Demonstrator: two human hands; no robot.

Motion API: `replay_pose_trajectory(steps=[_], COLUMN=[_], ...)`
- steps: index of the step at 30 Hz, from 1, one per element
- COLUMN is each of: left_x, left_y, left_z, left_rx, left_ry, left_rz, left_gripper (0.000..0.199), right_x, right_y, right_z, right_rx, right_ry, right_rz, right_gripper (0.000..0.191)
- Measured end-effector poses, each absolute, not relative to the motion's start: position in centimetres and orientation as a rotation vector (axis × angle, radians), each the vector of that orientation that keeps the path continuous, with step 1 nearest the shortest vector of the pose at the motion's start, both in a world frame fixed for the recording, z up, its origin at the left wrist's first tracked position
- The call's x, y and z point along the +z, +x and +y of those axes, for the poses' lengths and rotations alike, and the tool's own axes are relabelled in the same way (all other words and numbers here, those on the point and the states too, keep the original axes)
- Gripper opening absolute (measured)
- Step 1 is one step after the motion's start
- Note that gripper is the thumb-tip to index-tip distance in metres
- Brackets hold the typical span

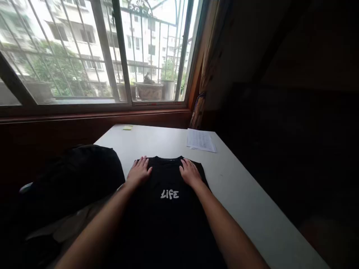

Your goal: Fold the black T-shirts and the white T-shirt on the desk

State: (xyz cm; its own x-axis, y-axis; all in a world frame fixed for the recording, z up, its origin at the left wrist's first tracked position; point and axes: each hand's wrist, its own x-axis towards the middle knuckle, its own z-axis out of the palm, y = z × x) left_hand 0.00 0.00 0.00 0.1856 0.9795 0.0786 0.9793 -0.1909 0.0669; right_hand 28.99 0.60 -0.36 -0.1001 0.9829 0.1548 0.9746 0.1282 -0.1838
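Note:
A black T-shirt (168,175) with white "Life" lettering across its chest lies spread flat, its neckline pointing away from me. My left hand (139,171) rests flat on the shirt's left shoulder, fingers stretched toward the far edge and thumb apart. On the opposite shoulder, my right hand (190,172) lies palm down with its fingers extended. Both hands touch the cloth without gripping it. The lower part of the shirt fades into shadow between my forearms.
Under the shirt is a white table (232,179). Printed papers (200,140) lie near its far right corner, and yellow sticky notes (127,127) at the far left. A dark heap of fabric (84,172) stands to the left. Beyond is a barred window (151,56) beside a tied curtain (199,101).

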Motion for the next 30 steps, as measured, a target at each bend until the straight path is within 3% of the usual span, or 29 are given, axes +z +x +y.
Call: replay_pose_trajectory(steps=[30], left_x=[-0.1], left_y=[-0.2], left_z=[3.8], left_rx=[0.237], left_ry=[2.442], left_rz=[2.0], left_gripper=[0.062], right_x=[-0.6], right_y=[29.6], right_z=[5.6], right_rx=[0.114], right_ry=[-1.934], right_rz=[-2.202], right_gripper=[0.06])
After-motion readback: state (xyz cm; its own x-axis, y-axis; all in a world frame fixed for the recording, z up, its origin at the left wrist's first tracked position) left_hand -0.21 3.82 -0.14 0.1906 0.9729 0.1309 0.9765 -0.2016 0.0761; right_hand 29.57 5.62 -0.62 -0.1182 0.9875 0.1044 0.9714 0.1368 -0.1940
